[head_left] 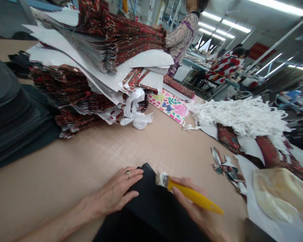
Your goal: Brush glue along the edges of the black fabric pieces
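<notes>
My right hand [187, 195] grips a paintbrush [197, 198] with a yellow handle. White paste coats the bristles and ferrule, and their tip is at the edge of a stack of black fabric [156, 208] on the table. Whether the bristles touch the fabric I cannot tell. My left hand [118, 190], with a ring on one finger, lies flat with its fingers stretched over the left edge of that black stack. The lower part of the stack runs out of the bottom of the view.
Tall piles of red patterned fabric [138, 40] and black pieces [17, 111] stand at the left and back. To the right are white strips [239, 116], fabric scraps [228, 169] and a translucent yellowish container [280, 191]. A person [183, 37] stands beyond the table [111, 151]; another person [224, 69] sits farther back.
</notes>
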A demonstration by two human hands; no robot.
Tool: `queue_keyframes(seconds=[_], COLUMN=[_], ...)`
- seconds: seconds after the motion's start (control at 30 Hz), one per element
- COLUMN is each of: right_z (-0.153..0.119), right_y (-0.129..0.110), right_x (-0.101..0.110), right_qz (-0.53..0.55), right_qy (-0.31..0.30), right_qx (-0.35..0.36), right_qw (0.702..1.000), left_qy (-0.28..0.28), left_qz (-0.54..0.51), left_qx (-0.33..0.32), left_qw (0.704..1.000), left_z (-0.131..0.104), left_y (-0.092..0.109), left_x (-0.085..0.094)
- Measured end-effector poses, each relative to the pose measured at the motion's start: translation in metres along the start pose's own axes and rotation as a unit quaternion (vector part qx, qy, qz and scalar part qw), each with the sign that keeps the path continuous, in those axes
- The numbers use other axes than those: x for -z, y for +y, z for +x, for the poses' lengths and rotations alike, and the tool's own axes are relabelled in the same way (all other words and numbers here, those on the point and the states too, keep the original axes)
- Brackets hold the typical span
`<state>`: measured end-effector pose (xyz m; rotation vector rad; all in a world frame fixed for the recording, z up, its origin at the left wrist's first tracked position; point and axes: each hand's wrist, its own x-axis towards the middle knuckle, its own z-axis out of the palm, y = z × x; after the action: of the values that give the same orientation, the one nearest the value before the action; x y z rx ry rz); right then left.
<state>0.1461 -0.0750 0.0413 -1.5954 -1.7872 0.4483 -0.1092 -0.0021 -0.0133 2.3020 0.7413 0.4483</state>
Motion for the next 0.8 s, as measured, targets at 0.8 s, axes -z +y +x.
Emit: queue_keyframes(seconds=[0.8], right_z=[-0.063], right_y=[0.044], right_x=[0.054], right_qz=[0.022], right_qy=[0.02], right_qx=[-0.107], right_qw=[0.994], left_qy=[-0.028], left_qz=[0.127], left_qx=[-0.066], left_qw=[0.989], left_z=[0.045], left_y=[0.01], left_x=[-0.008])
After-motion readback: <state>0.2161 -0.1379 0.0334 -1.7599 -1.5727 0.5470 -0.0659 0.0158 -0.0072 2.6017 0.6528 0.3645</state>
